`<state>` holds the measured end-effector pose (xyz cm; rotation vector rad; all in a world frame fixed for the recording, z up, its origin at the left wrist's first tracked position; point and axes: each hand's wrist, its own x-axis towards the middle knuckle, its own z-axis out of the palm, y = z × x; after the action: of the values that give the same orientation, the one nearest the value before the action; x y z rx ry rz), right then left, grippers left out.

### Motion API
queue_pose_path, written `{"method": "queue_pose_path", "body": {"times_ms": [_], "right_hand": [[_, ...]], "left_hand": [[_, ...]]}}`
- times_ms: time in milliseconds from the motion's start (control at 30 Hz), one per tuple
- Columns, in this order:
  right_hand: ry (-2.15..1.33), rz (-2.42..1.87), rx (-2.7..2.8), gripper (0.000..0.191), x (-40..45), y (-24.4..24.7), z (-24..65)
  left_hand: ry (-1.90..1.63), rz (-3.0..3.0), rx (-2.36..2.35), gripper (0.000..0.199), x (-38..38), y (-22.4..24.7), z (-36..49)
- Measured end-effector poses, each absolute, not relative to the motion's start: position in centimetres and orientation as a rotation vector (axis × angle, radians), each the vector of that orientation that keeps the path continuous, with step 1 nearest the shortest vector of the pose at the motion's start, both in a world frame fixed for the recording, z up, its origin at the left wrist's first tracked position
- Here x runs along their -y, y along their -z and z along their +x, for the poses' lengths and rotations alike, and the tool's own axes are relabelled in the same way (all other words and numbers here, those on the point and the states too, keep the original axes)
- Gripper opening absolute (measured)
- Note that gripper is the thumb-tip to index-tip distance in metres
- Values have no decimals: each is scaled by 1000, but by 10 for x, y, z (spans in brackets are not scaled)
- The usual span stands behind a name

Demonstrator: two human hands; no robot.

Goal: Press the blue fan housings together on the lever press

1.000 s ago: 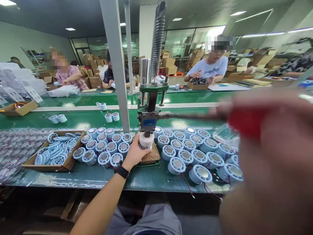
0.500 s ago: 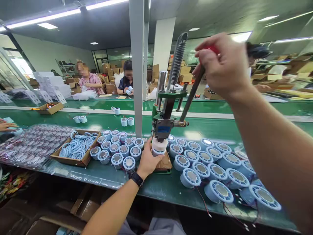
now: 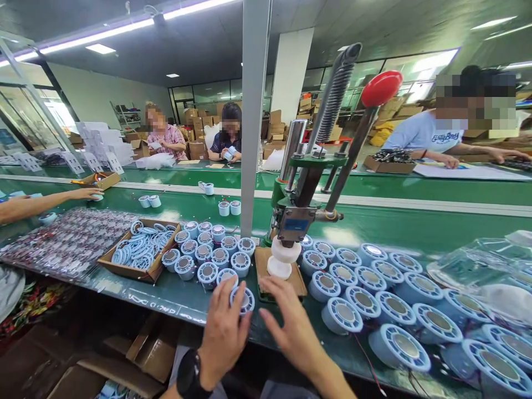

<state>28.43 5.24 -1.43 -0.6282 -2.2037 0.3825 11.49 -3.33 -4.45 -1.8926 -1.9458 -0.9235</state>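
My left hand (image 3: pixel 223 324), with a black watch on its wrist, has its fingers around a light-blue round housing (image 3: pixel 245 301) with a grey metal disc, at the front of the left group. My right hand (image 3: pixel 291 321) is empty, fingers spread, in front of the press base. A hand press (image 3: pixel 296 219) stands just beyond both hands. Its red-knobbed lever (image 3: pixel 381 88) is up and untouched. Under the ram is a white round pad (image 3: pixel 286 250), above a white round seat (image 3: pixel 278 268) that bears no housing.
More wired blue housings (image 3: pixel 394 306) crowd the bench right of the press. On the left, a cardboard box (image 3: pixel 154 274) of blue rings stands beside wrapped parts (image 3: pixel 70 241). Another person's hand (image 3: pixel 87 194) reaches in from the left. Several people work across the green belt (image 3: pixel 187 208).
My right hand has let go of the red knob and come down before the press. My left hand has moved from the press seat toward the left group, and the housing has left the seat.
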Motion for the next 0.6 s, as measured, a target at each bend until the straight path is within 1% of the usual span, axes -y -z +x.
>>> {"method": "queue_pose_path", "body": {"times_ms": [67, 167, 233, 300, 367, 433, 533, 600], "right_hand": [[-453, -694, 2368, 57, -46, 33, 267], [-471, -735, 2581, 69, -44, 31, 243], [-454, -755, 2651, 67, -44, 24, 230], [-436, -793, 2675, 59, -43, 19, 221], [-416, -836, 2682, 51, -41, 18, 219], [-403, -885, 2696, 47, -40, 18, 222], [-428, -965, 2721, 48, -40, 15, 228], [-466, -975, 2747, 59, -43, 10, 229]], "left_hand": [[884, -1807, 1955, 46, 34, 42, 89], [790, -1754, 2015, 40, 32, 45, 60], [779, -1772, 2035, 39, 33, 49, 54], [810, -1773, 2042, 39, 37, 53, 57], [869, -1763, 2042, 39, 43, 56, 64], [952, -1777, 2039, 40, 49, 57, 72], [1124, -1841, 2032, 43, 54, 57, 82], [1260, -1875, 2052, 43, 55, 59, 85]]}}
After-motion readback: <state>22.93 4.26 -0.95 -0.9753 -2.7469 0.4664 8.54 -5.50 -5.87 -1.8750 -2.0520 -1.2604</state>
